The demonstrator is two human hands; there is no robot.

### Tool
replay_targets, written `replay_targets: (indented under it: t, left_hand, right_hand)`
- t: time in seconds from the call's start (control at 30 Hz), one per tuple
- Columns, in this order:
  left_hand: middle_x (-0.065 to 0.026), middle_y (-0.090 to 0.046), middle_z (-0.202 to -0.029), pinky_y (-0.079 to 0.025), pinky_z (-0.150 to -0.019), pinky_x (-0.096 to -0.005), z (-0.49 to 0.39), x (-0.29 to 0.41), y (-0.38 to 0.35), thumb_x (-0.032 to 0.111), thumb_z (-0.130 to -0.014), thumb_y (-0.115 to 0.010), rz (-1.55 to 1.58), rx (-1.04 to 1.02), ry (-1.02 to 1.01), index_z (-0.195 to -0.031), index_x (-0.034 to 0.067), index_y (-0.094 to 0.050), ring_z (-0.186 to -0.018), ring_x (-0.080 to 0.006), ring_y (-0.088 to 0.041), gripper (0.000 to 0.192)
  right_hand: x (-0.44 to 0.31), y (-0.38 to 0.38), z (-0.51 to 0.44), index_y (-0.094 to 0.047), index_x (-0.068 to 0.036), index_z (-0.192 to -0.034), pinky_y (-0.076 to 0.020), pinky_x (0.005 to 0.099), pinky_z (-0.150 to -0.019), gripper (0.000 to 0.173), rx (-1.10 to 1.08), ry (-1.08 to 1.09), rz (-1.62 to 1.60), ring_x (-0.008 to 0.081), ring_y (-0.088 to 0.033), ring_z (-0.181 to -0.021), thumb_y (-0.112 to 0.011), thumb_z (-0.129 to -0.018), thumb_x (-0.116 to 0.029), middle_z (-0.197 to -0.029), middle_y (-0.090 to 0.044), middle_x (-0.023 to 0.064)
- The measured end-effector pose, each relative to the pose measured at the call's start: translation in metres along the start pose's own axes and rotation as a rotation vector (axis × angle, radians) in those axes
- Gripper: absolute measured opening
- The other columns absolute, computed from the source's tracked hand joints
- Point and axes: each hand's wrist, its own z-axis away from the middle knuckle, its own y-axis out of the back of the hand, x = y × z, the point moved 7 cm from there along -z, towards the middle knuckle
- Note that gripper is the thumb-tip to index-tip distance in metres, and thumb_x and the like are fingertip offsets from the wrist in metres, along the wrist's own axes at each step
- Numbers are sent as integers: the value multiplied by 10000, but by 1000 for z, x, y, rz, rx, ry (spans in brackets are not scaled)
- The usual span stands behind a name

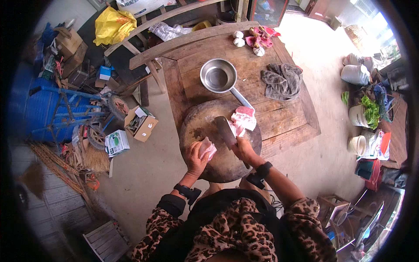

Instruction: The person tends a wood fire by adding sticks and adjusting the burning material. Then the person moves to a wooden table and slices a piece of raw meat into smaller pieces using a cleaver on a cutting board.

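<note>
A round wooden chopping block [212, 167] stands at the near edge of the wooden table. Over its left side, my left hand [195, 159] holds a piece of raw meat [207, 149]. My right hand [245, 150] grips a cleaver [225, 131], whose dark blade lies over the middle of the block. Beside the blade, more raw meat [244, 118] is piled at the block's right rim. A steel saucepan [218, 76] sits just beyond the block, its handle reaching toward that pile.
On the wooden table [284, 139] are a crumpled grey cloth [283, 82], garlic bulbs [258, 51] and dark pink peels or scraps [260, 37]. A wooden bench [193, 41] adjoins the far left edge. Open cardboard box [140, 126] and cart wheels stand left; buckets [357, 145] stand right.
</note>
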Motion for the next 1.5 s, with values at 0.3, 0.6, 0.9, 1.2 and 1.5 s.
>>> replay_targets:
  t: [0.3, 0.6, 0.9, 1.2, 1.5]
  left_hand:
    - [-138, -561, -934, -461, -748, -368, 1, 3, -12, 97, -666, -712, 44, -34, -40, -1016, 36, -564, -861, -307, -561, 385]
    - [-115, -579, -907, -452, -741, -358, 0, -7, -16, 87, -741, -627, 153, 45, 16, -883, 49, -623, -834, -289, -563, 148]
    - [-142, -589, -892, -465, -754, -374, -3, -24, -22, 58, -737, -615, 221, 41, 12, -852, 9, -607, -837, -311, -570, 125]
    - [-142, -580, -862, -459, -741, -382, -1, -31, -23, 23, -688, -624, 240, 58, 80, -818, 17, -587, -816, -312, -560, 135]
    - [-149, -575, -857, -474, -705, -368, -5, -20, -14, -38, -690, -612, 223, 56, -35, -848, -1, -568, -787, -312, -570, 168]
  right_hand:
    - [-39, 11, 58, -440, -59, -870, -449, 490, -556, 152, -23, 180, 279, 402, -567, -644, -495, -787, -175, -675, -570, 209]
    - [-34, -16, 65, -442, -47, -876, -468, 464, -511, 128, -78, 233, 440, 365, -589, -583, -453, -784, -136, -651, -587, 188]
    - [-48, -27, 20, -477, -24, -851, -469, 476, -547, 140, -164, 139, 364, 389, -585, -615, -475, -756, -128, -657, -581, 209]
    - [-40, -20, 29, -484, -1, -828, -461, 502, -580, 145, -270, 13, 391, 422, -575, -639, -486, -747, -122, -683, -574, 245]
    - [-94, -26, 2, -486, -20, -848, -460, 490, -605, 144, -199, 197, 335, 402, -582, -687, -493, -749, -124, -726, -582, 230]
